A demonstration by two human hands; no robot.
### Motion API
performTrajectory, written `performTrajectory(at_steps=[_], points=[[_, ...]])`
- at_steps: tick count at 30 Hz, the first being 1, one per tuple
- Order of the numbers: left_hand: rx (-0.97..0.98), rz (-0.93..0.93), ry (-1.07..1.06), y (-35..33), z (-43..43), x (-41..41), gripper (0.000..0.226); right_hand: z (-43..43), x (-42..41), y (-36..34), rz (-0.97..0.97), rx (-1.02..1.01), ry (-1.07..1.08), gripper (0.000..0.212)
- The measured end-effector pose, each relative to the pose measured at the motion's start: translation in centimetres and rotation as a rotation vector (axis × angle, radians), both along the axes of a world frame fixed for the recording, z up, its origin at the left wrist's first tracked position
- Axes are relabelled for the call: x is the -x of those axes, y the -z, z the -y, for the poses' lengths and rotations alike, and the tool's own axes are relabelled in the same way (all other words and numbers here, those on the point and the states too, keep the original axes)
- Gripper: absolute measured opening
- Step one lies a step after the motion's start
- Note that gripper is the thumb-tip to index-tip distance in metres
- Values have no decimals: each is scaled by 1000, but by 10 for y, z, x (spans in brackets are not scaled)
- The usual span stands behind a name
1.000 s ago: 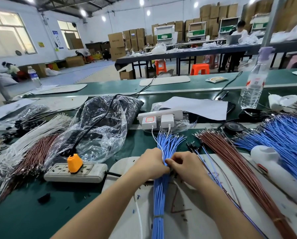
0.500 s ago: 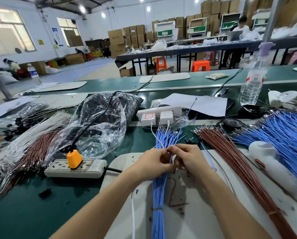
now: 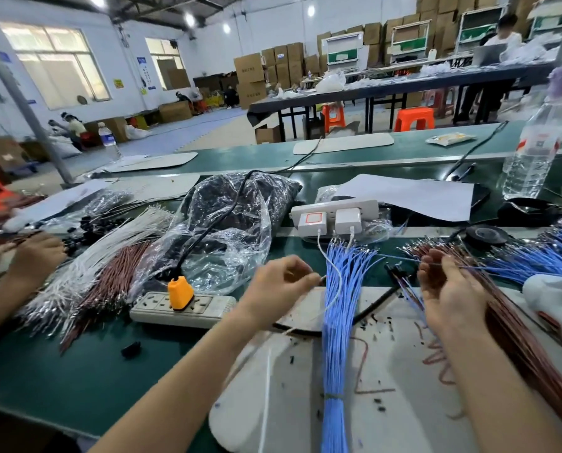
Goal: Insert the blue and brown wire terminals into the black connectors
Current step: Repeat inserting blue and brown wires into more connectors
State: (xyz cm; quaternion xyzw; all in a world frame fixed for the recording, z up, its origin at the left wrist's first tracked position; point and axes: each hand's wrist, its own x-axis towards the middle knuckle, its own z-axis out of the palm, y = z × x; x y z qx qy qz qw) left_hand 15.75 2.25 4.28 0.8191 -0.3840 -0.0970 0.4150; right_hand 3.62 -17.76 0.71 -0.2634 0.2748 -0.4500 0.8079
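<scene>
A tied bundle of blue wires [image 3: 337,322] lies on the white mat [image 3: 387,403] between my hands, its terminals fanned out at the far end. Left of it, my left hand [image 3: 281,284] pinches a small dark piece, seemingly a black connector [image 3: 322,278], at its fingertips. My right hand [image 3: 449,289] is over the near end of the brown wire bundle [image 3: 521,341], fingers curled, pinching a single thin blue wire [image 3: 400,259] that runs across its fingertips. A few black connectors [image 3: 394,270] lie on the green table between the bundles.
A power strip with an orange plug [image 3: 181,307] and a crumpled plastic bag [image 3: 230,230] lie to the left. A white charger strip [image 3: 333,214], a water bottle [image 3: 531,152] and more blue wires [image 3: 554,253] are beyond. Another person's hand [image 3: 34,256] works at far left.
My hands were together on the top of the blue bundle. They have drawn apart: the right hand went right to the brown wires, the left hand shifted slightly left.
</scene>
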Motion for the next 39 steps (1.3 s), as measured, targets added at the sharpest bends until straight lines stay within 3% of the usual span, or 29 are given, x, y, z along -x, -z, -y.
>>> performTrajectory(at_steps=[3,8,10,14,19,23,28,30,33,36,39], points=[[68,228,-407,-5,-23,-40,3,-6,-3,1,-58,57,-58,31],[71,88,-724,-6,-39,-89,19,-5,-3,5,-80,80,-106,28],[-154,91,-703,-6,-39,-102,23,-4,-4,5,-68,74,-125,36],[-649,175,-455,0,-29,-108,22,-7,-3,3,-60,61,-163,37],[-716,323,-393,1,-19,-100,11,-9,-2,3,-61,96,-206,25],[-541,360,-517,-14,-22,-87,9,-10,-2,0,-14,109,-181,28],[-25,591,-528,-55,0,-48,19,-15,-6,-1,-88,189,-126,32],[180,451,-334,-54,28,-24,19,-17,-8,1,-151,237,-108,21],[236,128,-32,-20,72,11,17,-18,-10,6,-289,416,-49,22],[304,-159,19,18,88,20,7,-16,-11,9,-352,570,59,27],[448,-394,97,38,85,16,14,-14,-11,10,-382,691,164,31]])
